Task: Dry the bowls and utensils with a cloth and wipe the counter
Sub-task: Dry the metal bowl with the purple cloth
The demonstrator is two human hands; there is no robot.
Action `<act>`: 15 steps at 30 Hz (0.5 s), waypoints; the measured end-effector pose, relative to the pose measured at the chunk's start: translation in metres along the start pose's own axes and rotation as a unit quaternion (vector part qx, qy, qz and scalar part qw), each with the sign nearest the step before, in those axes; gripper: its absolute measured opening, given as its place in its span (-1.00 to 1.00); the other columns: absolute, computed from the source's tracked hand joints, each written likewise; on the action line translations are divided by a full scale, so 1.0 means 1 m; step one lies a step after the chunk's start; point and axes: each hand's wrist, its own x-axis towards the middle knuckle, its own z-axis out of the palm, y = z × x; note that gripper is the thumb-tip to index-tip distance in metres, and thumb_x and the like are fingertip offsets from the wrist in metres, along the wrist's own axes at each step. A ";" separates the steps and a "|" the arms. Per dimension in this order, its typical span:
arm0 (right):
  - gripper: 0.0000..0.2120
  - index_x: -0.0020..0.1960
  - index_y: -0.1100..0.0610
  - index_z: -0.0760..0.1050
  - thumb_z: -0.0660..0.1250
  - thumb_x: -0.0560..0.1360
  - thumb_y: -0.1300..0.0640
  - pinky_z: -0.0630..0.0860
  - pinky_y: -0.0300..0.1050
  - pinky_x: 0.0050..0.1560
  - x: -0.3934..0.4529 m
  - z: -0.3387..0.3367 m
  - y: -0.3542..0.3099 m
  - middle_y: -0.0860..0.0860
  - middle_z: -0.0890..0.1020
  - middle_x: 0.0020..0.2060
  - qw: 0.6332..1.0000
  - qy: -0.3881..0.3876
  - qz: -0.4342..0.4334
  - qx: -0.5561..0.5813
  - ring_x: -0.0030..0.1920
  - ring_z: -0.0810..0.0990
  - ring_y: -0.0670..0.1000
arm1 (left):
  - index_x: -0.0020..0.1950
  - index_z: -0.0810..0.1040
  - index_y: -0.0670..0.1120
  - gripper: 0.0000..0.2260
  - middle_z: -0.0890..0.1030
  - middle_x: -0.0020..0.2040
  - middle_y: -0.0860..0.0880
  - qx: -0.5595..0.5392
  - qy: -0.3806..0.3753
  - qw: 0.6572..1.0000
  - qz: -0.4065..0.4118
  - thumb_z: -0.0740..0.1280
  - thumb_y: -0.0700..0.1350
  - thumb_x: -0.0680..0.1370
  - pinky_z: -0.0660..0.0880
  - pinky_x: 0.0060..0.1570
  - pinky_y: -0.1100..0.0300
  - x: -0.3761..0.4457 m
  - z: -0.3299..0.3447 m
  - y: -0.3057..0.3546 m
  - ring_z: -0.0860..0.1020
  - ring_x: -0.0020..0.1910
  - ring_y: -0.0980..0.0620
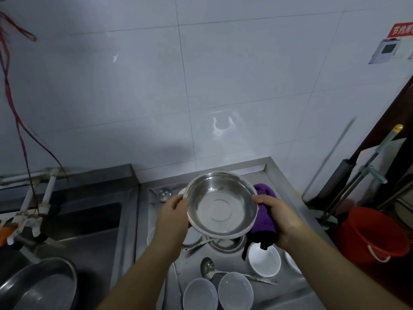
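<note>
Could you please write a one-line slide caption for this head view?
Both hands hold a steel bowl above the counter, the right hand also gripping a purple cloth.

Both arms reach fwd. Left hand (173, 217) grips round steel bowl (221, 203) rim – right hand (282, 220) clutches purple cloth (264, 217) at opp. rim.

The big bowl (221, 204) is shiny smooth metal. The purple cloth (264, 222) looks soft and fuzzy. The counter (288, 294) is dull grey metal. Near bowls (264, 260) look smooth, glossy white. The far wall (156, 86) is shiny tile.
</note>
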 end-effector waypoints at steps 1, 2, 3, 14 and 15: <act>-0.56 0.26 0.27 0.63 0.54 0.39 0.22 0.66 0.07 -0.28 0.001 -0.004 0.001 0.29 0.73 -0.01 1.000 0.010 -0.008 -0.012 -0.21 0.73 0.25 | -0.15 0.69 0.07 -0.78 0.62 -0.33 -0.01 -0.015 -0.005 1.000 -0.016 0.31 -0.10 0.62 0.60 -0.28 0.11 0.003 0.000 -0.003 0.55 -0.37 0.07; -0.61 0.23 0.29 0.64 0.53 0.41 0.26 0.66 0.07 -0.27 0.003 -0.009 0.003 0.31 0.73 -0.02 0.999 0.024 -0.020 -0.024 -0.21 0.74 0.25 | -0.09 0.71 0.10 -0.81 0.66 -0.30 -0.03 -0.024 -0.011 0.999 -0.029 0.32 -0.11 0.60 0.64 -0.24 0.08 0.007 0.000 -0.006 0.58 -0.35 0.05; -0.65 0.20 0.30 0.64 0.53 0.43 0.29 0.66 0.06 -0.29 0.006 -0.015 0.004 0.31 0.74 -0.06 0.998 0.042 -0.034 -0.037 -0.23 0.74 0.24 | -0.03 0.70 0.09 -0.83 0.69 -0.26 -0.05 -0.024 -0.015 0.999 -0.040 0.33 -0.11 0.58 0.66 -0.21 0.06 0.011 0.002 -0.009 0.62 -0.33 0.02; -0.83 0.03 0.29 0.67 0.51 0.44 0.33 0.68 0.40 -0.17 0.046 -0.086 0.003 0.29 0.72 -0.17 0.991 0.125 -0.029 -0.035 -0.26 0.72 0.25 | 0.12 0.61 -0.06 -0.85 0.70 -0.06 -0.20 -0.025 -0.024 0.990 -0.139 0.35 -0.19 0.57 0.71 -0.11 -0.11 0.050 0.067 -0.042 0.65 -0.20 -0.12; -0.82 0.04 0.30 0.65 0.50 0.44 0.36 0.65 0.47 -0.13 0.053 -0.094 0.001 0.29 0.71 -0.19 0.990 0.135 -0.026 -0.043 -0.26 0.71 0.26 | 0.12 0.61 -0.07 -0.86 0.70 -0.09 -0.19 -0.025 -0.025 0.989 -0.147 0.34 -0.20 0.59 0.70 -0.19 -0.03 0.055 0.075 -0.044 0.64 -0.23 -0.11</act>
